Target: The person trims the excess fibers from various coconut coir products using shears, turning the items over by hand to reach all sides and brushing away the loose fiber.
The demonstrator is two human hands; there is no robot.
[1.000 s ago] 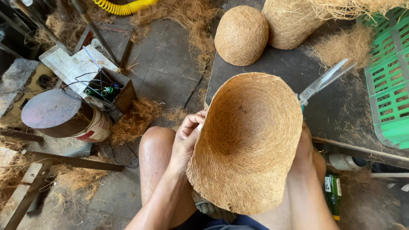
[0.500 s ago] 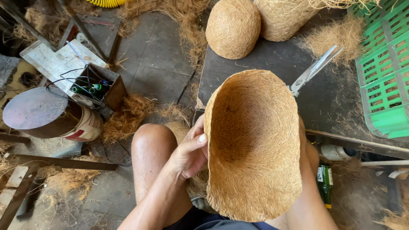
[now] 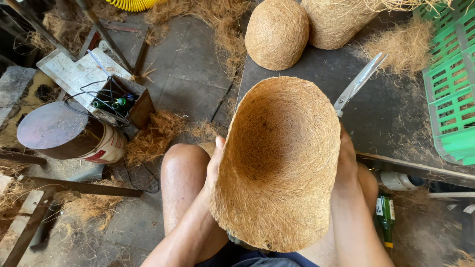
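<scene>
Dark table (image 3: 386, 118) bears two coir pots (image 3: 277, 32) (loose fibre (image 3: 401, 47) too).

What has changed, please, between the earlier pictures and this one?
The coir bowl has been turned in the lap, its opening now tipped more to the left. The left hand slid along its left rim. The right hand keeps its grip, shears behind. The finished bowls stayed put.

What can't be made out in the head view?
- Right hand: mostly behind the fibre pot; its grip on the shears is hidden.
- Left hand: fingers hidden by the pot's wall.
- Green crate: cut by the right edge.
- Yellow hose: cut by the top edge.
</scene>
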